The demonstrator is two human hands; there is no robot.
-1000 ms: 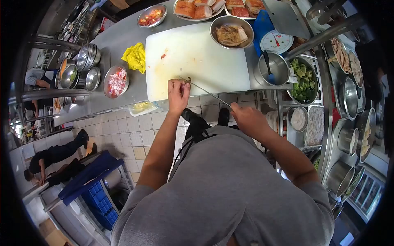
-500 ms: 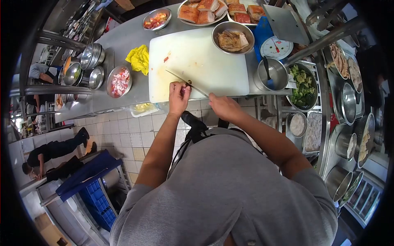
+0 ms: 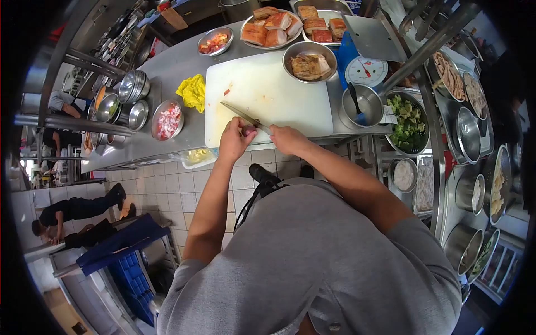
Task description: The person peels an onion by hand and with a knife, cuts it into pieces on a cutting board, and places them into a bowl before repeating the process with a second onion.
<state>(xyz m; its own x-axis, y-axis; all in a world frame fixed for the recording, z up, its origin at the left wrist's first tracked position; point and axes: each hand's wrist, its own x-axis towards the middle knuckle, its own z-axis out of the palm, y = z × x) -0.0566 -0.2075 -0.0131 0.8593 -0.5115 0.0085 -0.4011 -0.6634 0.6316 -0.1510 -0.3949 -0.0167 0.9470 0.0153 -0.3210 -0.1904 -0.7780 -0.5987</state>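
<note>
Near the front edge of the white cutting board (image 3: 290, 106), my left hand (image 3: 233, 139) grips a small dark red onion (image 3: 249, 130). My right hand (image 3: 287, 138) is closed round the handle of a knife (image 3: 237, 111), whose blade points up and left, just beyond the onion. Small red scraps lie on the board's left part. On its far right corner stands a metal bowl (image 3: 286, 64) with a piece of cooked meat (image 3: 308, 67). A yellow cloth (image 3: 191, 92) lies left of the board, beside a bowl of chopped red and white pieces (image 3: 168, 120).
Behind the board are trays of roasted meat (image 3: 276, 22) and a bowl of red pieces (image 3: 215, 41). A scale (image 3: 365, 71), an empty pot (image 3: 371, 106) and a colander of greens (image 3: 407, 123) stand right. Another person (image 3: 78, 210) leans at the far left.
The knife and my right hand have shifted left relative to the board, and the onion now shows more clearly in my left hand. The whole view has shifted slightly.
</note>
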